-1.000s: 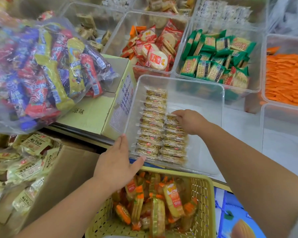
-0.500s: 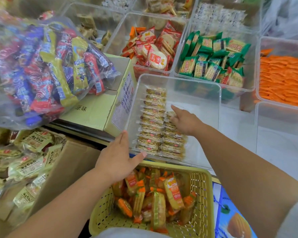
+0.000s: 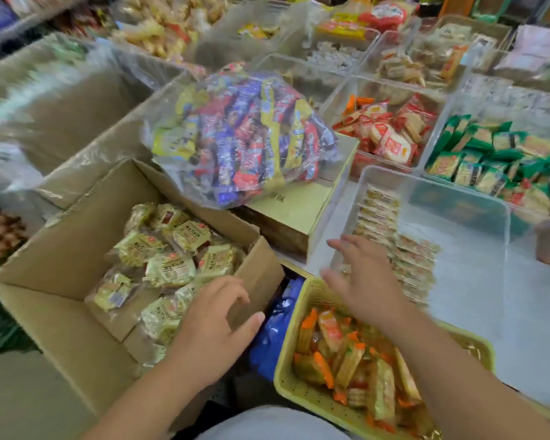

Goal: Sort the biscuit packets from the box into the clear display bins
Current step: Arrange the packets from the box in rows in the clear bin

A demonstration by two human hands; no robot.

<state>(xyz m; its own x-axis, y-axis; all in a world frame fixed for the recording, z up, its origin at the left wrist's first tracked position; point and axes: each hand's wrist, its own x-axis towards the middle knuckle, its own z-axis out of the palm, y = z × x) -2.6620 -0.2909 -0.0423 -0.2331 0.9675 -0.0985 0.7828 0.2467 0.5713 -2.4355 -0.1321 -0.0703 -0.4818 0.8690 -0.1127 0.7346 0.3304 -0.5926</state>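
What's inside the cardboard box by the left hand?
Pale-yellow biscuit packets lie in the cardboard box, loosely piled. The left hand covers a few; lower layers are hidden.

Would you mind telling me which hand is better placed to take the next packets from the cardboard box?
Left. The left hand hovers empty over the box, beside the packets; the right hand is spread over the near edge of the clear bin.

The scene is lit evenly by soft, diffuse light, and only faint shadows are cast inside the cardboard box [image 3: 58,255]. Motion blur is smeared over the whole view, most strongly at the left edge and on the right hand [image 3: 365,281]. Pale glare is carried on the clear plastic bag [image 3: 242,138], and lines are bowed toward the edges.
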